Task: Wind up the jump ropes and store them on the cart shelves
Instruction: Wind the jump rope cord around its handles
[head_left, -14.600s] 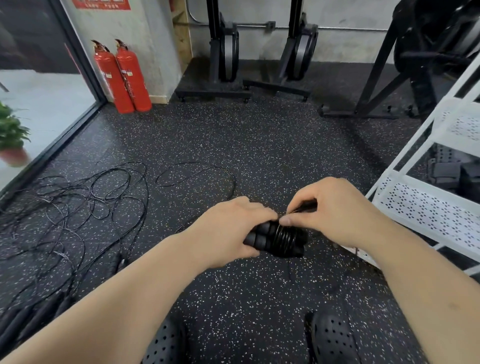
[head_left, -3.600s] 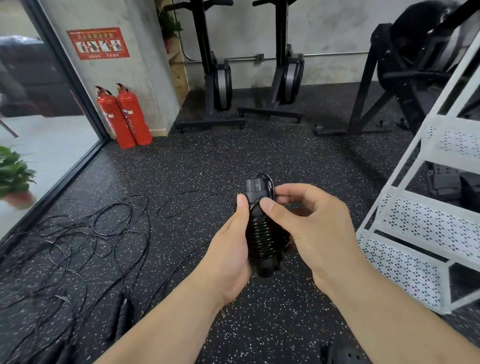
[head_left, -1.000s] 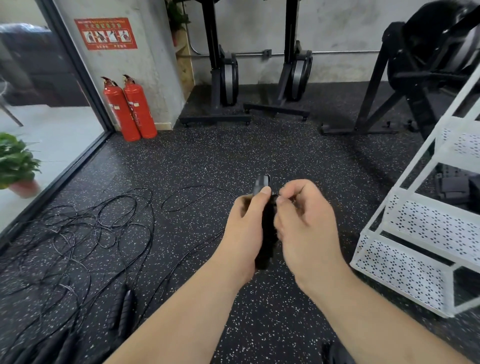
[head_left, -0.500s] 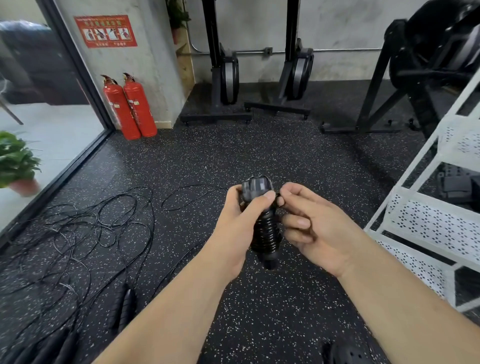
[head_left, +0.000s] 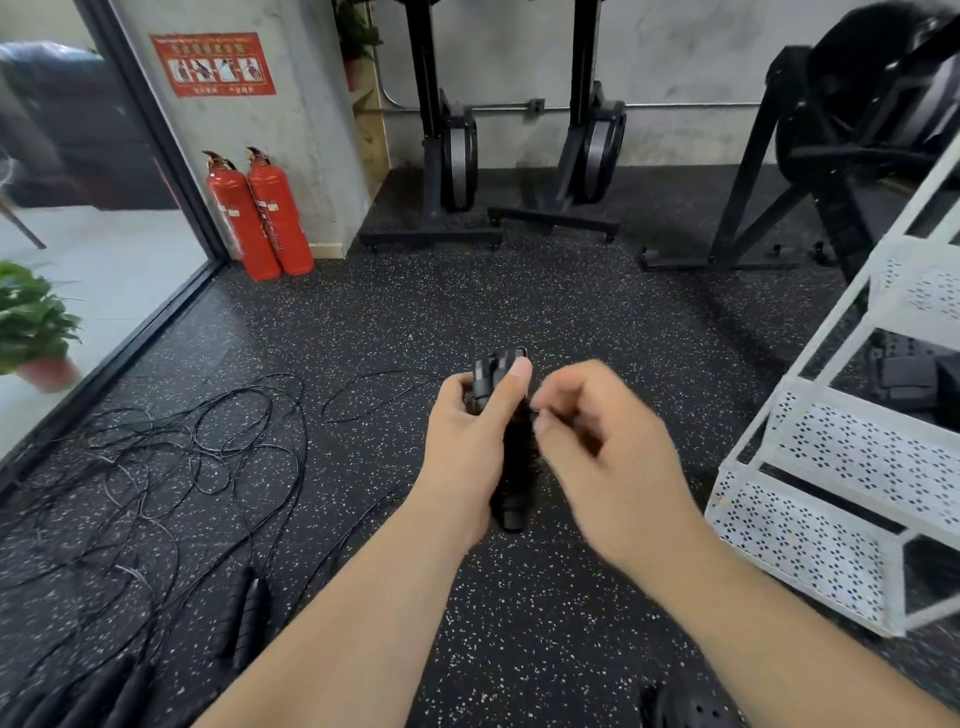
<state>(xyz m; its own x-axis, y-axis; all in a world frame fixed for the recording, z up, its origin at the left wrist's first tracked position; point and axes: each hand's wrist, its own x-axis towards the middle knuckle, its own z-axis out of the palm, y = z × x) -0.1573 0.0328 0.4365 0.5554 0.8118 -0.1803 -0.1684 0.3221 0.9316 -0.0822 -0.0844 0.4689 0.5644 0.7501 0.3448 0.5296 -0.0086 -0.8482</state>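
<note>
Rope bundle (head_left: 514, 467), one only, is standing upright at near centre, my left hand (head_left: 467, 441) curling round it. My right hand (head_left: 608, 457) is pinching at its right side; whether it is gripping cord, I cannot tell. One cart (head_left: 857, 452) is standing right.

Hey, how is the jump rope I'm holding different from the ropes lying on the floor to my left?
The wound jump rope is a compact upright bundle; the loose ropes sprawl in tangled loops. The wound jump rope is gripped by the left hand, with the right hand pinching at its side; the loose ropes lie untouched on the floor. Both are black.
</note>
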